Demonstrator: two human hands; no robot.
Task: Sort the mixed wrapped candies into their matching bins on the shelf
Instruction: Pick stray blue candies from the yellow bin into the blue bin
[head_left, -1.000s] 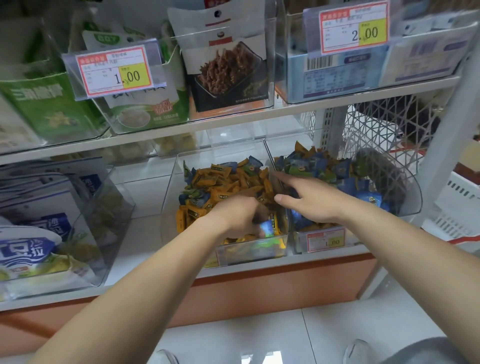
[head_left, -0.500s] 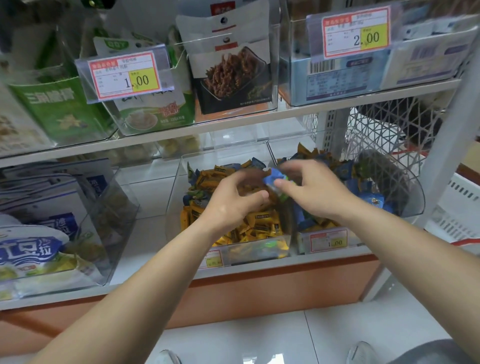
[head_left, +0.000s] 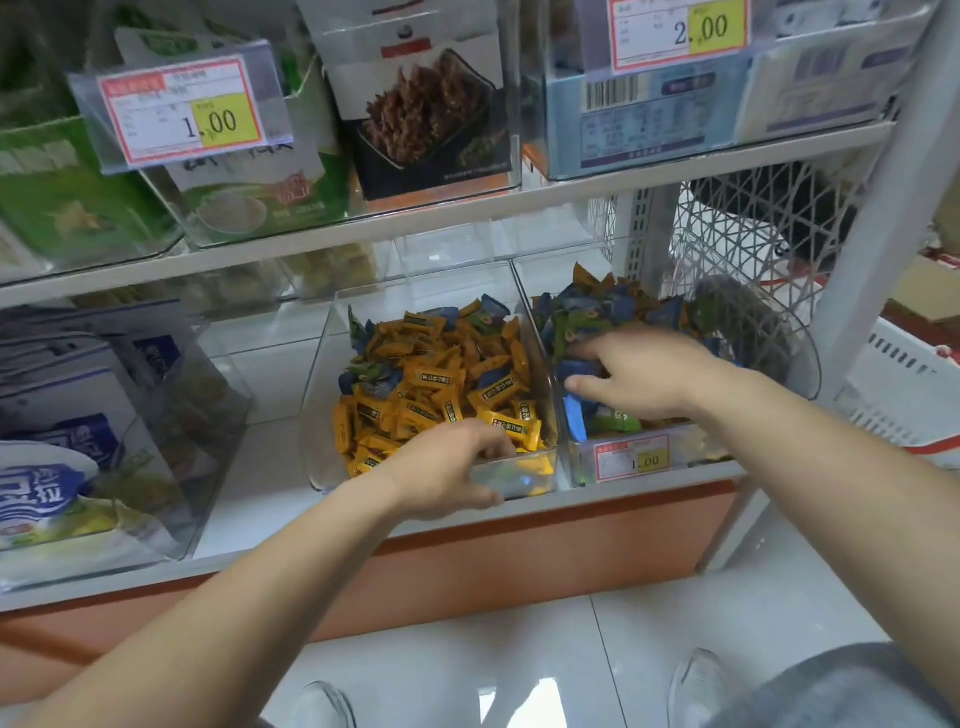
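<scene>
Down on the lower white shelf (head_left: 249, 493) two clear plastic bins stand touching, side by side. The left clear bin (head_left: 322, 395) is piled with orange wrapped candies (head_left: 436, 379), and there are blue strays (head_left: 358, 382) along its left and far edges. The left hand (head_left: 447, 470) is right at the near rim: fingers curled over the top edge, thumb on the outside of the front wall, gripping that wall. The right clear bin (head_left: 802, 358), curved on its right side, holds the blue and green wrapped candies (head_left: 587, 322) with some orange ones at the far edge. The right hand (head_left: 644, 374) lies low over that pile, just right of the shared walls. Its fingers are fairly straight and close together, and a blue wrapper (head_left: 579, 370) sits in the narrow gap between forefinger and thumb; pinched or merely lying there, I cannot tell. A red-and-yellow price tag (head_left: 634, 457) fronts this bin. Room to move: bare shelf on the left, between the left bin and a clear bin of blue-and-white packets (head_left: 78, 467). Overhead the upper shelf edge (head_left: 467, 218) hangs near the bin tops; on the right a white lattice panel (head_left: 753, 249) closes things in.
</scene>
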